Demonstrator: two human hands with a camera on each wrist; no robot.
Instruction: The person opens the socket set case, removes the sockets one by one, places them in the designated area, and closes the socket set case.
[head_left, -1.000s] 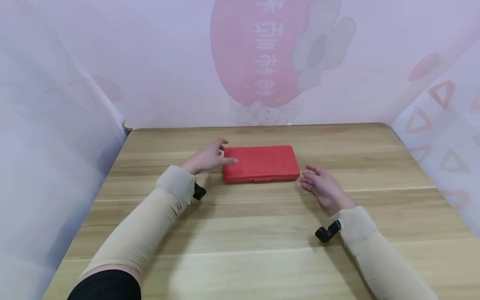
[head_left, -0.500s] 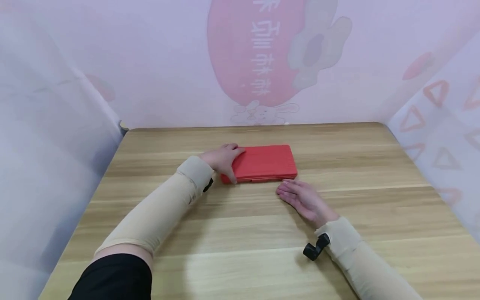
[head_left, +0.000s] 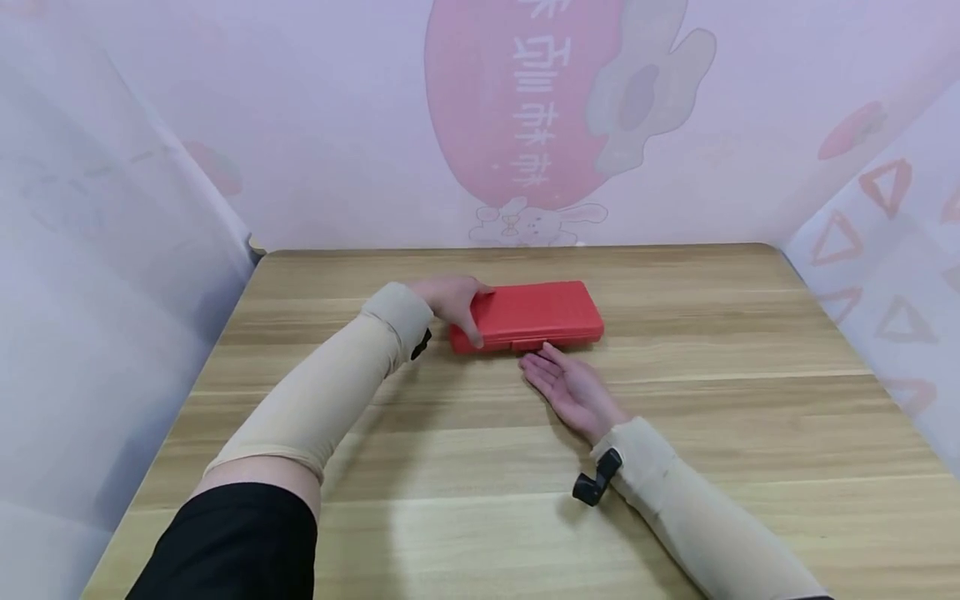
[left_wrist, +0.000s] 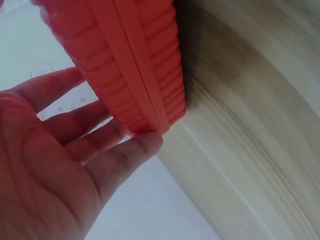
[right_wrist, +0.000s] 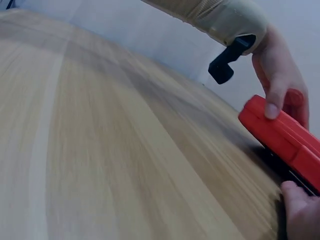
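Note:
A flat red plastic case (head_left: 538,312) with a front latch lies shut near the back of the table. My left hand (head_left: 452,302) grips its left end, thumb on the front side and fingers toward the back. Ribbed sides and the seam of the case (left_wrist: 125,55) show in the left wrist view, fingertips against its end. Palm up, my right hand (head_left: 570,392) has its fingertips at the lower front edge by the latch. In the right wrist view a dark gap shows under the case (right_wrist: 280,132); whether it is fully off the table I cannot tell.
The wooden table (head_left: 480,508) spreads out in front of the case. A pale printed sheet (head_left: 337,125) with a pink shape and rabbits stands behind it, and sheets flank both sides. Small black wrist cameras (head_left: 597,477) hang from the sleeves.
My left hand went from hovering over the left end to gripping it. My right hand moved left along the front edge, turning palm up. The case has shifted slightly up in view.

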